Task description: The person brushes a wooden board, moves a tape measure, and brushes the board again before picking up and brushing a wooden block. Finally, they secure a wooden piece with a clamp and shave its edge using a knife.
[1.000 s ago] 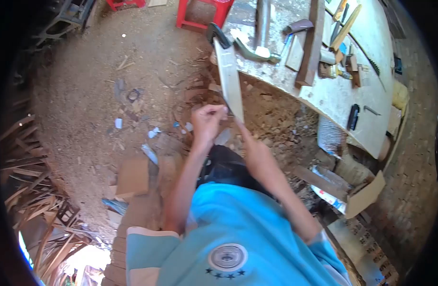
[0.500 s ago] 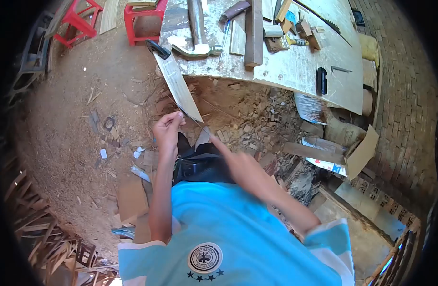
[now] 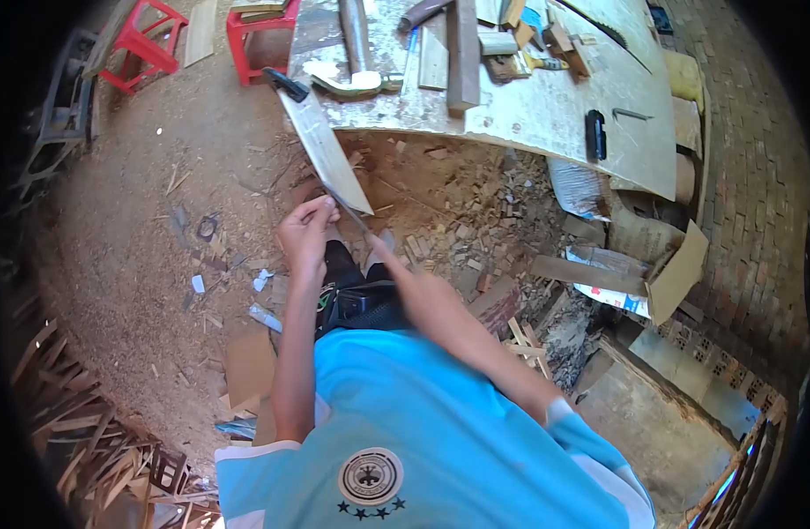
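Note:
A thin, dark, file-like strip (image 3: pixel 348 208) slants between my two hands along the lower end of a pale flat board (image 3: pixel 328 157). My left hand (image 3: pixel 305 231) pinches the strip's upper end, fingertips beside the board's left edge. My right hand (image 3: pixel 421 286), slightly blurred, is closed around the lower end with its index finger stretched along it. Most of the strip's near end is hidden in that hand. The board juts out from the table corner, where a black clamp-like piece (image 3: pixel 287 86) lies across its top.
The worktable (image 3: pixel 546 123) bears a hammer (image 3: pixel 356 53), wood blocks (image 3: pixel 462 57), a brush (image 3: pixel 544 63), a saw blade (image 3: pixel 609 33), a black-handled object (image 3: pixel 595 134) and a hex key (image 3: pixel 631 114). Red stools (image 3: pixel 237 44) stand at left. Wood scraps (image 3: pixel 440 242) litter the floor below.
My right hand has moved a little up and left, nearer my left hand, with the strip still between them. The view has shifted slightly; the board stays at the table corner.

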Demonstrator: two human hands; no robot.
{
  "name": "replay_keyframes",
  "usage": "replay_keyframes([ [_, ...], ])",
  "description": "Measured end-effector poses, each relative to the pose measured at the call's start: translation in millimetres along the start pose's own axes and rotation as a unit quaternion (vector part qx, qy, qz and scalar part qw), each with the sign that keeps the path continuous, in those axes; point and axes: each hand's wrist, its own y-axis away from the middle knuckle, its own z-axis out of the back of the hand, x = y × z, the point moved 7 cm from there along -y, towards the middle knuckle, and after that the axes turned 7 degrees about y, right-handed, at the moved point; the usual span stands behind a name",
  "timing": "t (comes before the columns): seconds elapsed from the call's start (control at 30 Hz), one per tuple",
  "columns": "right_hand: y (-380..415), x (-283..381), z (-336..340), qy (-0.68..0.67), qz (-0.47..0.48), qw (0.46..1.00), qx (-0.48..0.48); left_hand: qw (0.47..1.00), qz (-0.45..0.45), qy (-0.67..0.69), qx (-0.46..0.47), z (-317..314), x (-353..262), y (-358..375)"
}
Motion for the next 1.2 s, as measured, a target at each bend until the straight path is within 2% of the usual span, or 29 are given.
replay_keyframes([
  [0.07,49.9,-17.2,24.8,-0.055,-0.104,0.987,0.110,1.000,0.001,0.017,-0.009,0.2,0.3,3.2],
  [0.1,66.4,-19.9,40.4,-0.013,-0.126,0.982,0.141,1.000,-0.001,0.025,-0.015,1.1,-1.4,4.5],
  [0.13,75.6,-33.6,42.6,-0.010,-0.108,0.986,0.128,1.000,0.004,0.000,-0.013,2.0,-2.0,4.5],
  [0.23,78.9,-36.8,76.6,-0.092,-0.119,0.980,0.127,0.991,0.052,0.120,0.000,0.0,5.7,-0.9],
  [0.27,74.6,-38.4,78.7,-0.088,-0.100,0.987,0.084,0.986,0.077,0.146,0.026,-5.7,3.7,-0.2],
  [0.33,65.6,-45.5,79.8,-0.074,-0.059,0.996,0.000,0.989,0.078,0.115,0.049,-12.6,1.9,1.5],
  [0.43,59.6,-33.2,61.5,-0.045,-0.031,0.997,0.046,0.992,0.076,0.089,0.056,-9.8,2.1,-1.1],
  [0.47,59.0,-29.4,54.9,-0.058,-0.019,0.997,0.036,0.992,0.077,0.085,0.054,-7.5,4.4,-2.0],
  [0.57,55.4,-20.7,45.7,-0.071,-0.037,0.995,0.052,0.979,0.119,0.148,0.079,-9.3,11.8,-4.7],
  [0.73,51.6,-16.6,40.9,-0.011,-0.055,0.992,0.114,0.942,0.172,0.259,0.129,-9.1,29.7,-9.2],
  [1.0,52.4,-10.7,33.5,0.125,-0.090,0.987,0.056,0.971,0.131,0.194,0.052,-2.1,20.6,-6.7],
  [1.1,28.0,-6.7,20.3,0.131,-0.030,0.989,0.056,0.975,0.120,0.185,0.031,0.5,17.9,-5.4],
  [1.2,-20.4,1.7,-1.6,0.134,0.004,0.991,0.009,0.972,0.125,0.195,0.031,-0.7,20.9,-9.0],
])
